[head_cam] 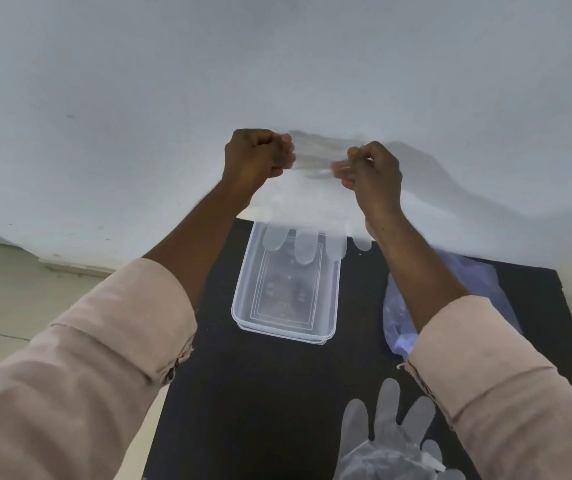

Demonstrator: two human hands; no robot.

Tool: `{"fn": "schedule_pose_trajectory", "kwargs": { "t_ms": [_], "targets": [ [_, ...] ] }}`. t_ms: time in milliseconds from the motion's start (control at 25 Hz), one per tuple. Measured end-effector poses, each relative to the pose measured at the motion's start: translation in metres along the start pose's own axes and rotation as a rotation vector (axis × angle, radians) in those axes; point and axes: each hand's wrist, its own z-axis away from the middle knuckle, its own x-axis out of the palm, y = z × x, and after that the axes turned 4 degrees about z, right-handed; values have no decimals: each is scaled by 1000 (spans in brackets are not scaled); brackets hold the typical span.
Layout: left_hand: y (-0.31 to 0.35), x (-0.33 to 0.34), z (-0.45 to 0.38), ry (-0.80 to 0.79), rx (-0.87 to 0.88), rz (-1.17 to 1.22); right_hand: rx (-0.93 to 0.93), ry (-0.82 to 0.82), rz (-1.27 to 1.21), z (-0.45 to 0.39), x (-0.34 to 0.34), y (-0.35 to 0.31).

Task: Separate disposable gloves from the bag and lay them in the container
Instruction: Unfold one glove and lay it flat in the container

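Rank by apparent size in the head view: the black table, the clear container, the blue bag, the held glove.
1. black table
2. clear container
3. held glove and blue bag: unsure, since the glove is raised nearer the camera and an arm hides part of the bag.

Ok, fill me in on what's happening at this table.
A person is holding one clear disposable glove up by its cuff, pinched between the left hand and the right hand. Its fingers hang down over the far end of the clear container, which looks empty. The glove is not laid in yet. A bluish plastic bag lies to the right of the container, and more gloves lie loose at the near edge of the black table.
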Motion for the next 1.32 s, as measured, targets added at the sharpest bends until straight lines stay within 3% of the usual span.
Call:
{"fn": "schedule_pose_trajectory", "kwargs": {
  "t_ms": [200, 360, 520, 640, 720, 1040, 1320],
  "targets": [
    [4, -2, -2, 7, 223, 68, -226, 35, -126, 4, -2, -8],
    [-36, -16, 25, -34, 277, 57, -320, 48, -114, 44, 4, 32],
    [-115, -38, 49, -117, 146, -208, -303, -43, 170, 85, 10, 110],
    [-167, -47, 60, -147, 313, -629, -180, -37, 483, 102, 12, 148],
    [-184, -50, 67, -172, 334, -784, -122, -59, 600, 113, 13, 162],
    [-193, -46, 93, -239, 138, -970, -13, -140, 694, 130, 11, 177],
    [-188, -44, 104, -304, -24, -989, 72, -251, 761, 136, 5, 177]
  ]
}}
